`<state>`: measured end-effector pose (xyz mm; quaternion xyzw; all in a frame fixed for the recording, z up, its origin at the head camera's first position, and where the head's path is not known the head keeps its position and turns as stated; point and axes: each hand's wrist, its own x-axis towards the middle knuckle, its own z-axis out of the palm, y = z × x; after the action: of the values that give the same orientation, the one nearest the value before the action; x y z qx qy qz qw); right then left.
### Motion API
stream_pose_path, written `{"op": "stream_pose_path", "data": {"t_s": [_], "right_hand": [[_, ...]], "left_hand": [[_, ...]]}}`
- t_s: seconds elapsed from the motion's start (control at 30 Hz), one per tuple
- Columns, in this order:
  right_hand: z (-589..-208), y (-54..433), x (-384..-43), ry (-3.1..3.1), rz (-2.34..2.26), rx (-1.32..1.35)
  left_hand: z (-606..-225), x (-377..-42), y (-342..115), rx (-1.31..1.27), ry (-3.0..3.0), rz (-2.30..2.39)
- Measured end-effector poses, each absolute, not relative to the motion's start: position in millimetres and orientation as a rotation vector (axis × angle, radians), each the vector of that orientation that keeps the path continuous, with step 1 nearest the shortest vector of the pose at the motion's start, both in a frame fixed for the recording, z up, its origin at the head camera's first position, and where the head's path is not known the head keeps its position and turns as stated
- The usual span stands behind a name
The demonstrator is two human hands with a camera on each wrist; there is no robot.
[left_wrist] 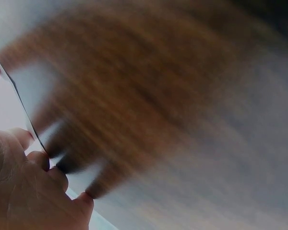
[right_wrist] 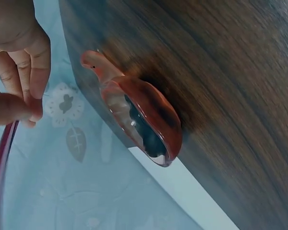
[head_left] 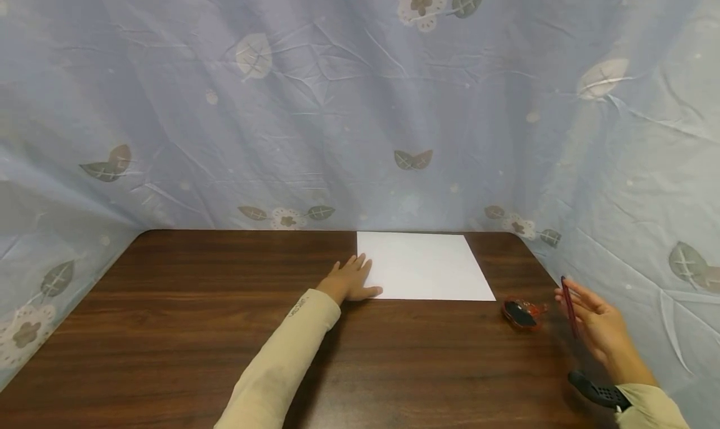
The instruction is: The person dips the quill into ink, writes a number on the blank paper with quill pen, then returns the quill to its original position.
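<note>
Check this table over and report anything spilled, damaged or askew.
Nothing stands out on the table. The dark contents sit inside the reddish dish, with no visible spill around it. The white paper shows no visible tear. The backdrop cloth is creased, but that seems minor.

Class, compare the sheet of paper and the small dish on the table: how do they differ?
The paper is plain white; the dish is glossy reddish-brown with dark contents. The paper is flat with straight edges, while the dish is hollow and rounded, with a handle. The paper is larger than the dish. The left hand touches the paper; no hand touches the dish. Both lie on the table.
</note>
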<state>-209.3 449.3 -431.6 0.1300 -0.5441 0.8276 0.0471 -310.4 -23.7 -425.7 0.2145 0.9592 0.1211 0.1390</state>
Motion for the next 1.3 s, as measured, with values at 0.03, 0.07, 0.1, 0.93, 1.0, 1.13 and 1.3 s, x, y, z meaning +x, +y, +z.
{"op": "stream_pose_path", "data": {"t_s": [0.03,0.07,0.1,0.93,1.0,1.13,1.3], "right_hand": [[-432.3,448.7,-209.0,-1.616,2.557,0.396],[-432.8,447.9,-208.9,-1.588,2.573,0.399],[-433.5,447.0,-208.9,-1.571,2.576,0.407],[-430.9,429.8,-210.5,-1.474,2.519,0.24],[-429.9,429.5,-210.7,-1.485,2.503,0.181],[-431.2,429.8,-210.9,-1.494,2.492,0.155],[-432.6,430.4,-211.4,-1.528,2.473,0.168]], "left_hand": [[-425.8,-310.5,-23.4,0.624,2.773,0.344],[-426.0,-310.6,-23.1,0.628,2.773,0.342],[-425.9,-310.6,-22.9,0.629,2.774,0.342],[-426.8,-311.3,-22.5,0.604,2.777,0.353],[-427.3,-311.5,-22.7,0.602,2.773,0.357],[-428.3,-311.8,-22.9,0.602,2.77,0.368],[-429.0,-312.2,-22.9,0.605,2.773,0.37]]}}
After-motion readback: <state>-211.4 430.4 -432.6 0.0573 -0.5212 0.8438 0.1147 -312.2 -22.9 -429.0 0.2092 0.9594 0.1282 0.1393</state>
